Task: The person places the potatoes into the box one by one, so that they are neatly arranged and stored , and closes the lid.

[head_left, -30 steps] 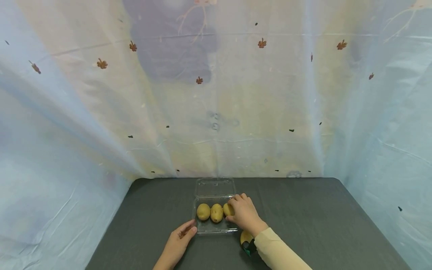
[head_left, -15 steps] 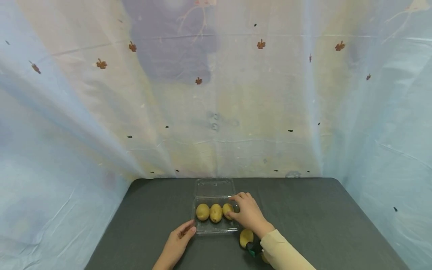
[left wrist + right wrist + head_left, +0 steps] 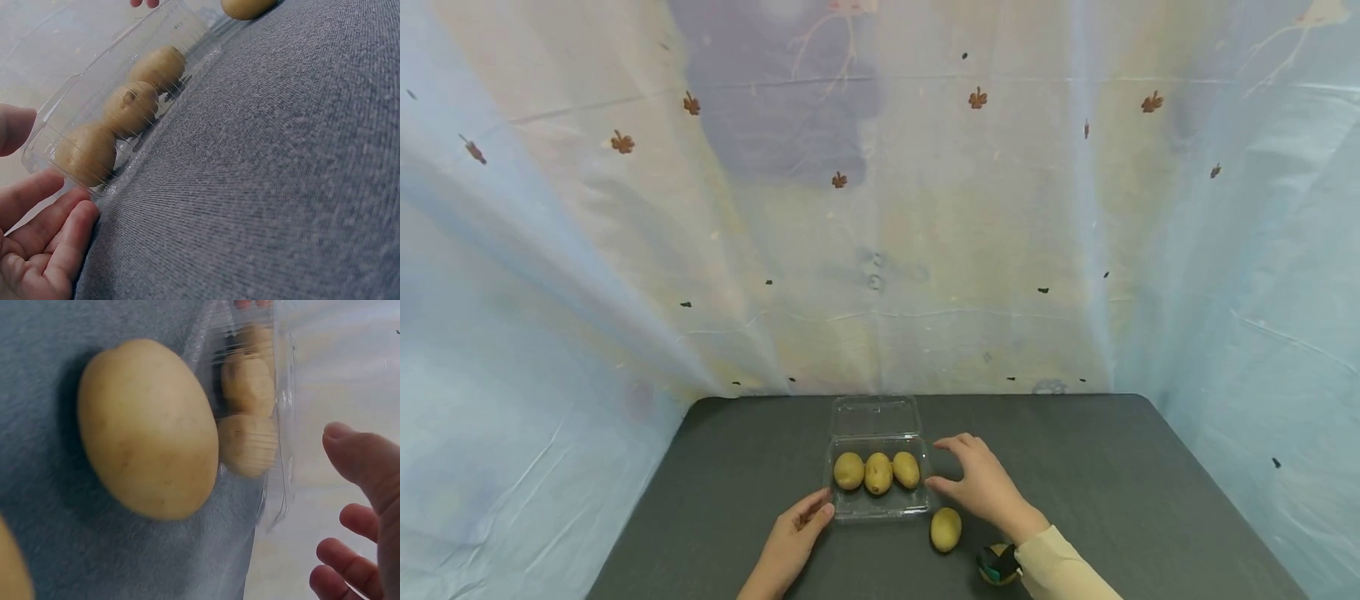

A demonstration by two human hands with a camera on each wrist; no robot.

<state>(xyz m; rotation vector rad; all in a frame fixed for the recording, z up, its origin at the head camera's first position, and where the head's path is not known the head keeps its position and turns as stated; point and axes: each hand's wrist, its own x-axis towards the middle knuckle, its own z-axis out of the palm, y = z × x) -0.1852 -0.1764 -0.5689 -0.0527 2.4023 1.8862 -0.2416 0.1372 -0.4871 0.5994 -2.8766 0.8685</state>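
Three potatoes lie in a row inside a clear plastic clamshell box, its lid folded back. By the box's front left corner is my left hand. In the left wrist view its fingertips are right at the outer wall, with the thumb spread away above them. My right hand is just right of the box, thumb and fingers apart and nothing between them. A loose potato lies on the table below that hand.
Another potato shows at the edge of the right wrist view; in the head view the dark wrist camera partly covers it. The dark grey table ends at a patterned curtain behind, with more curtain on both sides.
The right hand has let go of the rightmost potato, leaving it in the box, and drawn back to the right. That uncovers the loose potato. The left hand has stayed put.
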